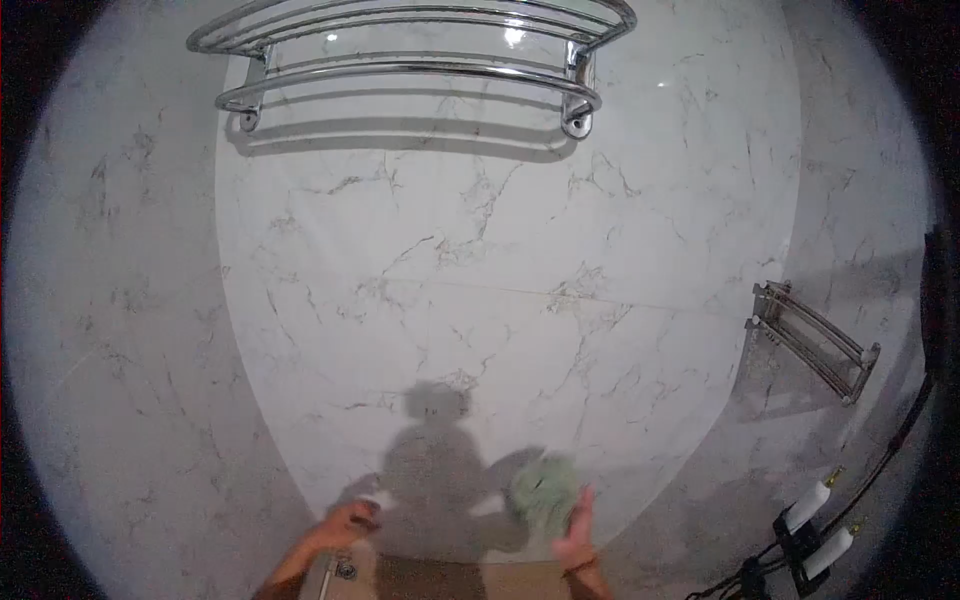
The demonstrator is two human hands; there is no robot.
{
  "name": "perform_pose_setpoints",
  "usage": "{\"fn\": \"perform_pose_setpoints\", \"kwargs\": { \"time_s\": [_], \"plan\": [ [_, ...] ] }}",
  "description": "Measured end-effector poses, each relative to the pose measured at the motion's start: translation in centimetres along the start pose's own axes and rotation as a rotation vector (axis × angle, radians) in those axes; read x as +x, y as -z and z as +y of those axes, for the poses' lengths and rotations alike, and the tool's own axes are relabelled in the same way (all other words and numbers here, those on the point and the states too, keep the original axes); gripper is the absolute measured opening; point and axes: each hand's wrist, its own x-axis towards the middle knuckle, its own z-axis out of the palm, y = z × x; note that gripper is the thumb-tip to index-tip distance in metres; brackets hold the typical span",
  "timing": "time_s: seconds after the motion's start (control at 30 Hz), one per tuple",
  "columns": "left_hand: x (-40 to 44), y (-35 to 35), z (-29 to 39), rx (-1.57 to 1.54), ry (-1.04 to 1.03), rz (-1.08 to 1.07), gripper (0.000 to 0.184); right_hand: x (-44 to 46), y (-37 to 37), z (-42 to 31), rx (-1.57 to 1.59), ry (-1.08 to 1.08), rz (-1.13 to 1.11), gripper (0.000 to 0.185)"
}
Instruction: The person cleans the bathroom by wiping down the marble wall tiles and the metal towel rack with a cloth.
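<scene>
A pale green cloth (543, 497), slightly blurred and bunched, is up against the marbled wall at the lower middle. My right hand (577, 530) is at its right edge, fingers pointing up, and appears to hold it; part of the grip is hidden. To the left, my left hand (345, 525) has its fingers curled in front of the wall. A small whitish patch shows by its fingertips, too blurred for me to name.
A chrome towel rack (420, 70) is mounted high on the marbled wall (480, 250). On the right wall hangs a small metal shelf (815, 340). White-handled valves (808, 505) with dark hoses are at the lower right. A shadow falls across the lower wall.
</scene>
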Motion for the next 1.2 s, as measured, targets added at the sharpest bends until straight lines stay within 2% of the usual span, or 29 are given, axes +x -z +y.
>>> {"fn": "perform_pose_setpoints", "kwargs": {
  "time_s": [0.03,0.07,0.1,0.13,0.17,0.2,0.3,0.37,0.43,0.5,0.57,0.63,0.67,0.7,0.73,0.9,0.97,1.03,1.07,1.2],
  "plan": [
    [0.0,3.2,3.0,0.07,-0.123,0.012,0.055,2.3,-0.6,-2.2,0.075,0.039,-0.043,0.07],
    [-0.6,5.3,7.1,0.012,-0.052,0.103,0.053,5.1,-1.3,-4.8,0.012,0.19,-0.159,0.069],
    [-1.0,7.3,10.8,-0.046,0.023,0.191,0.05,7.1,-3.4,-7.9,0.084,0.258,-0.201,0.069],
    [-0.6,9.5,11.9,0.021,-0.082,0.237,0.048,6.6,-8.3,-11.1,0.154,0.323,-0.232,0.06],
    [-0.2,11.6,12.9,0.087,-0.186,0.284,0.046,6.8,-11.8,-13.7,0.08,0.505,-0.294,0.047],
    [0.0,13.7,15.6,0.172,-0.217,0.294,0.046,9.6,-12.7,-16.1,-0.072,0.723,-0.249,0.035],
    [-0.1,18.8,23.4,0.288,-0.372,0.398,0.043,12.8,-20.0,-23.4,-0.156,0.938,-0.356,0.031],
    [0.4,21.2,28.1,0.371,-0.543,0.522,0.04,15.0,-24.7,-27.8,0.114,0.759,-0.698,0.034],
    [0.9,23.7,32.2,0.511,-0.684,0.609,0.04,16.4,-29.6,-31.4,0.159,0.626,-0.951,0.043],
    [1.0,25.4,36.8,0.627,-0.728,0.71,0.04,15.3,-37.2,-32.3,0.123,0.821,-0.617,0.051],
    [1.3,27.6,42.7,0.869,-0.802,0.896,0.043,18.9,-43.7,-35.6,0.149,0.777,-0.81,0.052],
    [1.0,28.7,46.5,0.985,-0.809,0.992,0.046,20.3,-48.0,-36.4,0.132,0.82,-0.776,0.054],
    [1.5,30.2,47.8,1.07,-0.883,1.046,0.048,21.0,-49.5,-36.8,0.135,0.819,-0.786,0.054],
    [1.8,31.6,48.8,1.157,-0.957,1.103,0.05,21.5,-50.9,-37.2,0.14,0.701,-0.825,0.056],
    [1.1,31.3,50.6,1.168,-0.929,1.16,0.051,21.9,-52.1,-37.3,0.142,0.58,-0.864,0.058],
    [-0.1,38.9,54.4,1.364,-0.929,1.392,0.049,21.7,-56.1,-36.2,0.086,0.721,-0.895,0.061],
    [-1.5,38.6,55.5,1.397,-0.902,1.454,0.05,21.1,-57.2,-36.6,0.105,0.709,-0.861,0.06],
    [-3.2,35.9,57.6,1.085,-0.69,1.352,0.069,19.9,-57.5,-36.8,0.128,0.678,-0.855,0.059],
    [-3.0,37.4,57.6,1.146,-0.652,1.407,0.068,19.4,-57.5,-36.8,0.158,0.642,-0.817,0.058],
    [-0.5,46.8,55.3,1.259,-0.815,1.459,0.056,18.2,-57.5,-37.5,0.12,0.641,-0.792,0.057]
  ]
}}
